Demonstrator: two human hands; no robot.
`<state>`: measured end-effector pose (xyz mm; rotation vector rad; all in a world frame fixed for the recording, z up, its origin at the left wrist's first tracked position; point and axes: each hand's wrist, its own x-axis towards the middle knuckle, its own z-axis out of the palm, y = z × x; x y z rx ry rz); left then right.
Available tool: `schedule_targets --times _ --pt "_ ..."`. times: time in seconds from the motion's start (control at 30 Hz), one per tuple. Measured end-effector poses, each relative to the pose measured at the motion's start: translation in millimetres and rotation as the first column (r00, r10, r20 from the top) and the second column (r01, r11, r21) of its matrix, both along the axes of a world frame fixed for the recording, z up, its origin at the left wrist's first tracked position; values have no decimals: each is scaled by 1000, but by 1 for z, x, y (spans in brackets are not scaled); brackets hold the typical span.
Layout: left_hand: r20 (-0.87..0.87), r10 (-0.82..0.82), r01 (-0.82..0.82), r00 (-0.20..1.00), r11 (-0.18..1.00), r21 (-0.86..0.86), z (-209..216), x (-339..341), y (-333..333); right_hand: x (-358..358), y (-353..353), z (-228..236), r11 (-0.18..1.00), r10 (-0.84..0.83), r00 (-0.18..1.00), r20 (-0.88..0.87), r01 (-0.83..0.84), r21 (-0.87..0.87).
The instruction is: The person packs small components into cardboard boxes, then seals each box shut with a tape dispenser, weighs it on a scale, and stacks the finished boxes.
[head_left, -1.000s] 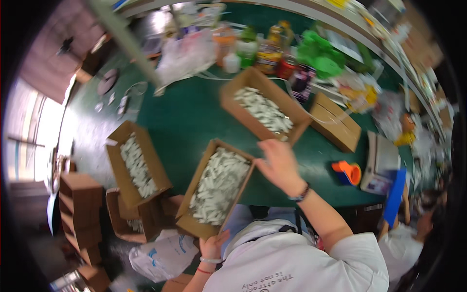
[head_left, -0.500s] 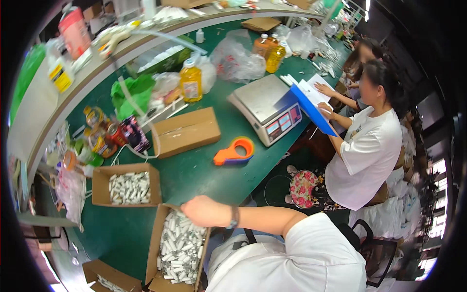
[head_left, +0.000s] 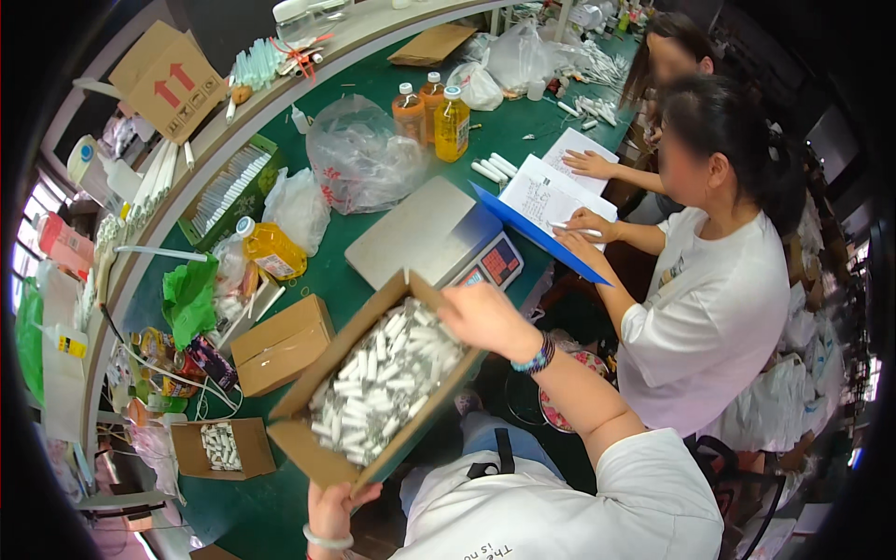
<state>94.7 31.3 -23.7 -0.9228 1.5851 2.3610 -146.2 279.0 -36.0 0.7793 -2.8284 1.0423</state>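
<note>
A: At the green tabletop [head_left: 252,509], where are you holding the open carton [head_left: 303,448]?
B: Near the scale [head_left: 425,229]; your right hand [head_left: 490,322] is pinching its far rim, your left hand [head_left: 338,504] gripping its near end.

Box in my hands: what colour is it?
Brown; the box shows best in the head view.

On the green table [head_left: 327,263], three capped bottles [head_left: 452,133] stand beside a crumpled clear bag [head_left: 359,149]; at right, a co-worker [head_left: 705,308] holds a pen [head_left: 577,230] at an open notebook [head_left: 546,194].
</note>
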Motion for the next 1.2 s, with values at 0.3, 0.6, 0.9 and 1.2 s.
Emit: schedule_targets --times 0.3,0.6,0.9,1.2 --pt "-10 -100 100 995 995 19 -14 -191 42 -173 52 -38 960 -199 969 -145 223 171" --pt "-46 -147 147 988 989 -19 -25 -266 56 -237 72 -51 937 -304 943 -136 322 138" --pt "-72 -163 155 984 983 -102 -32 -280 59 -256 75 -57 925 -323 947 -2 316 211" --pt "-165 -9 -68 986 887 -457 -12 -213 65 -243 103 -45 924 -359 933 -6 355 -146"
